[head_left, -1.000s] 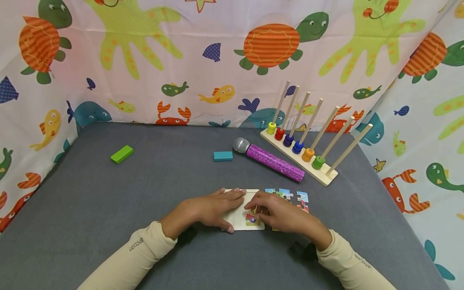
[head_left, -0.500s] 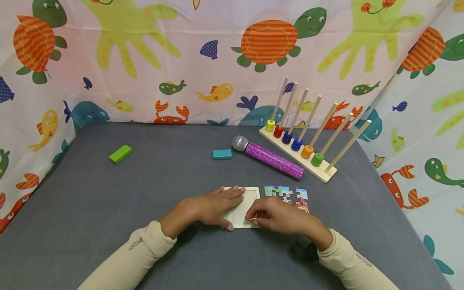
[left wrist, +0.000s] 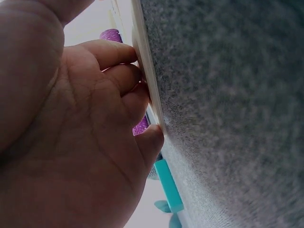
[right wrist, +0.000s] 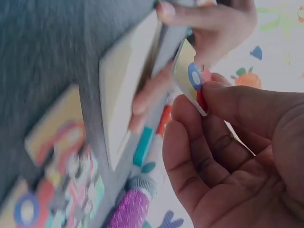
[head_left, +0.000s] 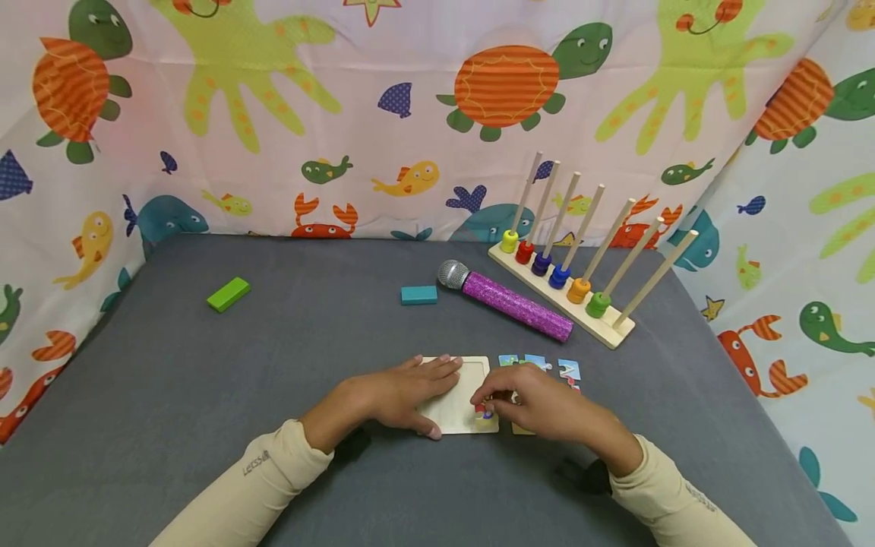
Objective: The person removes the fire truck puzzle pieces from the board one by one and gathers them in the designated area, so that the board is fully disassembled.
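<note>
A pale wooden puzzle tray (head_left: 472,376) lies on the grey table near the front. My left hand (head_left: 437,391) lies flat on the tray's left part, fingers on top and thumb at its near edge; the left wrist view shows the fingers (left wrist: 121,78) pressed against the tray (left wrist: 148,90). My right hand (head_left: 487,404) pinches a small colourful puzzle piece (head_left: 485,415) over the tray's near right corner. In the right wrist view that puzzle piece (right wrist: 191,77) sits tilted between thumb and fingers, lifted off the tray (right wrist: 121,90). Several loose pieces (head_left: 569,370) lie just right of the tray.
A purple glitter microphone (head_left: 513,301), a teal block (head_left: 419,295) and a green block (head_left: 229,293) lie farther back. A wooden peg rack (head_left: 567,292) with coloured beads stands at the back right. Printed cloth walls close in three sides of the table.
My right hand lifted a puzzle piece at the tray's near right corner and shifted slightly right with it. My left hand has stayed on the tray.
</note>
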A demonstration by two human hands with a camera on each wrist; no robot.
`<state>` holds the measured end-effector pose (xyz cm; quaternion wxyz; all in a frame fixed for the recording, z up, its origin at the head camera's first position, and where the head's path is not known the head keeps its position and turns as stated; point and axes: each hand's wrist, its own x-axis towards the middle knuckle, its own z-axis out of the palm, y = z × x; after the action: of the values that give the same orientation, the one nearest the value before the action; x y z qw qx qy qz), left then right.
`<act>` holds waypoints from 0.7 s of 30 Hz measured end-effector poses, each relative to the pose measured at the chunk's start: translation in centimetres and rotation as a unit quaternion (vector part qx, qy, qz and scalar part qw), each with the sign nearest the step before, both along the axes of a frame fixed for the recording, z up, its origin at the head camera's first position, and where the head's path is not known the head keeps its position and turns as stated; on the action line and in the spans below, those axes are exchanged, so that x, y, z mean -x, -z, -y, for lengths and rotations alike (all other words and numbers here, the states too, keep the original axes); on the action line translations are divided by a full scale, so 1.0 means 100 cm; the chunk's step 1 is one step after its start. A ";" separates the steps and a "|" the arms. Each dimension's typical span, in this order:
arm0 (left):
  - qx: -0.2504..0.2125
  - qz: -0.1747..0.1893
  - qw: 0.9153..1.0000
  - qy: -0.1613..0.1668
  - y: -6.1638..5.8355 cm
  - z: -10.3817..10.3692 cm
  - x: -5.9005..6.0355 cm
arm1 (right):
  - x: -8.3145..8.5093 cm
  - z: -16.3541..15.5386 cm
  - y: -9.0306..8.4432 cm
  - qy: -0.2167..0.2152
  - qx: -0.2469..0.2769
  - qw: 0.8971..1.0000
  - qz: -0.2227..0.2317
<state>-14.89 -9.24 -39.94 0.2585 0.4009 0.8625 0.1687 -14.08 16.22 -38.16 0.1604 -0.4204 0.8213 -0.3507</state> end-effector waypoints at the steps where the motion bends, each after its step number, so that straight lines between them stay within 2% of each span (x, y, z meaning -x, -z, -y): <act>1: -0.001 0.000 1.000 0.001 0.000 0.000 0.000 | -0.001 -0.002 -0.002 0.009 0.001 1.000 0.000; 9: 0.013 0.006 1.000 -0.003 0.003 0.001 -0.001 | -0.004 -0.020 -0.005 0.047 -0.033 0.998 0.032; 16: 0.014 0.002 1.000 0.007 0.004 0.000 0.000 | -0.006 -0.043 -0.004 0.078 -0.046 0.996 0.004; 21: 0.009 0.003 1.000 0.007 0.003 -0.002 0.001 | -0.006 -0.059 -0.004 0.092 -0.042 0.995 0.005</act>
<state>-14.96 -9.06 -40.21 0.2663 0.4041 0.8603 0.1601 -13.48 22.12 -37.73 0.1488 -0.3348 0.8695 -0.3311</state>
